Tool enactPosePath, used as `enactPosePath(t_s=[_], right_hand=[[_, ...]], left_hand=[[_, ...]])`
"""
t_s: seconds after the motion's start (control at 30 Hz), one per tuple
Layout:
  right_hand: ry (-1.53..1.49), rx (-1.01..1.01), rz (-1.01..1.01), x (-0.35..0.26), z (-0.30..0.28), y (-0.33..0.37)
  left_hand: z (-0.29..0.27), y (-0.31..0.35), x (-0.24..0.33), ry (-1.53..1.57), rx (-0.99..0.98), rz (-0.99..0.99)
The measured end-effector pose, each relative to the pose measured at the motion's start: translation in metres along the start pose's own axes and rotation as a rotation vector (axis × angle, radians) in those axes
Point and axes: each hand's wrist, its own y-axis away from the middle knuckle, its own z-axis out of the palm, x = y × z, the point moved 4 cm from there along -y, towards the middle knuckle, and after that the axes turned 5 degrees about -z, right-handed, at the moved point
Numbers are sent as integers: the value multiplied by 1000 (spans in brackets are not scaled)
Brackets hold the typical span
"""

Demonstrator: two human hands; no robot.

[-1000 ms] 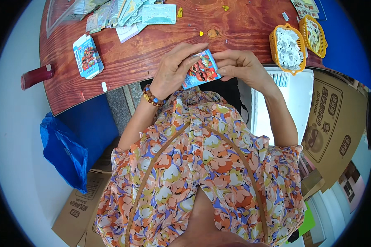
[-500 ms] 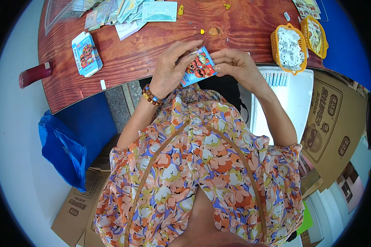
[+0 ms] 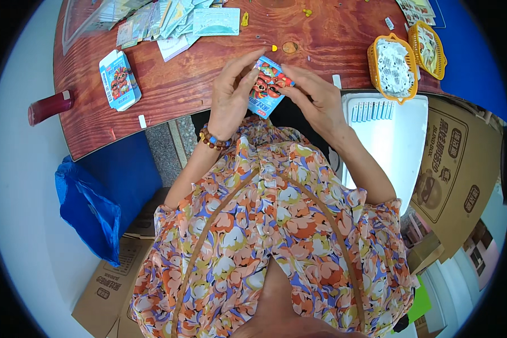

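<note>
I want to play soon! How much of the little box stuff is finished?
One small blue box already lies folded on the wooden table. The left hand and right hand hold another small box between them at the table edge. A heap of flat cards and two orange baskets of small packets remain untouched.

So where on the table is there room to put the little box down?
Bare wood lies between the flat blue-and-white carton and the left hand, and between the right hand and the orange plastic basket. The far edge is crowded with paper packets.
</note>
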Motion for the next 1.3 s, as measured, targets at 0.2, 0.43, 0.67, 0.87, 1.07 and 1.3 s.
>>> enactPosePath(t_s=[0.2, 0.43, 0.67, 0.87, 1.07, 1.3], right_hand=[[-159, -21, 99, 20, -15, 0], [-602, 45, 342, 26, -16, 34], [-237, -9, 697, 60, -110, 132], [485, 668, 1019, 181, -280, 265], [1151, 413, 1240, 273, -312, 226], [943, 337, 1128, 357, -297, 234]], left_hand=[[16, 8, 3, 49, -3, -30], [26, 5, -6, -286, -224, 75], [84, 15, 1, -343, -667, -183], [87, 9, 15, -448, -687, -135], [81, 4, 58, -335, -707, -279], [102, 4, 101, -213, -946, -191]])
